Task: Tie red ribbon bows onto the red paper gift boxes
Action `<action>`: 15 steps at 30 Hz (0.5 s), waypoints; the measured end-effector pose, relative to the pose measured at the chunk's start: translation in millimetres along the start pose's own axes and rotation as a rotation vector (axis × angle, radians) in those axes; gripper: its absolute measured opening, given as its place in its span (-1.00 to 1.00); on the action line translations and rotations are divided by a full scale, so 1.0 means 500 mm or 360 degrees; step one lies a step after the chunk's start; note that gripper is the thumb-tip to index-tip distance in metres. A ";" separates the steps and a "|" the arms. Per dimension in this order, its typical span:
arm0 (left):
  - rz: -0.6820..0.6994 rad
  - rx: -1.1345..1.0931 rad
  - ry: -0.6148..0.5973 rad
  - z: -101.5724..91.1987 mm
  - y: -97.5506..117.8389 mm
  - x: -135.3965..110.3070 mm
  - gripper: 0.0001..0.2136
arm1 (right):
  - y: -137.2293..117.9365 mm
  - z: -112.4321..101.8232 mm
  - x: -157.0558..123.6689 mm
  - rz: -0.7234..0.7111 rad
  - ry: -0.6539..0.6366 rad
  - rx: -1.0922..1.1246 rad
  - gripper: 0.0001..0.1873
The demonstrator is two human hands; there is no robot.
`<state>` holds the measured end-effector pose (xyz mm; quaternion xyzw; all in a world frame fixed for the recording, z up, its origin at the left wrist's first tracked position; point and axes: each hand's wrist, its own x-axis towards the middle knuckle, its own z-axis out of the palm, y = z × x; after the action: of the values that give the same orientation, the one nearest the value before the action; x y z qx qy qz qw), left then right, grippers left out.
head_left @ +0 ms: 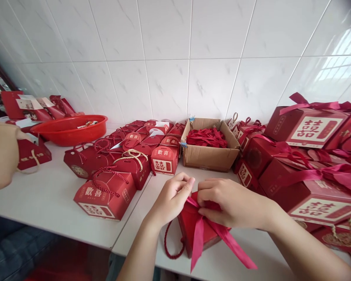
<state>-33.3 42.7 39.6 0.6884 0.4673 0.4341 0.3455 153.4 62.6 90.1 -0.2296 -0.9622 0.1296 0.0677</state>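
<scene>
In front of me on the white table lies a red gift box (190, 236) with a dark red cord handle (173, 255) hanging off its left side. A crimson ribbon (198, 242) crosses its top, with two loose tails draped toward me. My left hand (175, 193) pinches the ribbon at the box's upper left, thumb against the fingers. Over the top of the box, my right hand (226, 201) has its fingers curled round the ribbon near the crossing. The fingers partly hide that crossing.
Behind the box stands a cardboard box (210, 158) of cut red ribbons. Finished-looking beribboned boxes (312, 128) are stacked at right. Several corded red boxes (111, 195) fill the left middle. A red basin (70, 130) and another person's arm (2, 156) are at far left.
</scene>
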 end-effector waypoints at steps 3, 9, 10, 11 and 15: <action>0.0013 0.0037 0.0032 -0.001 -0.001 0.002 -0.60 | 0.004 0.001 0.001 -0.0024 0.0003 -0.0015 -0.83; 0.0031 0.0218 0.0022 -0.002 -0.001 0.001 -0.60 | 0.016 0.003 0.002 -0.0065 -0.0016 0.0019 -0.83; 0.0025 0.0247 0.0007 -0.002 0.000 0.000 -0.60 | 0.017 0.002 0.002 -0.0070 -0.0018 0.0023 -0.83; 0.0017 0.0274 -0.0001 -0.003 0.001 -0.001 -0.59 | 0.018 0.002 0.002 -0.0074 -0.0018 0.0027 -0.83; 0.0004 0.0441 0.0025 -0.008 0.007 -0.003 -0.56 | 0.020 0.003 0.003 -0.0077 -0.0019 0.0036 -0.83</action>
<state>-35.9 40.3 43.5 0.7267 0.5245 0.3712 0.2431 155.9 71.5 85.9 -0.2046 -0.9664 0.1402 0.0675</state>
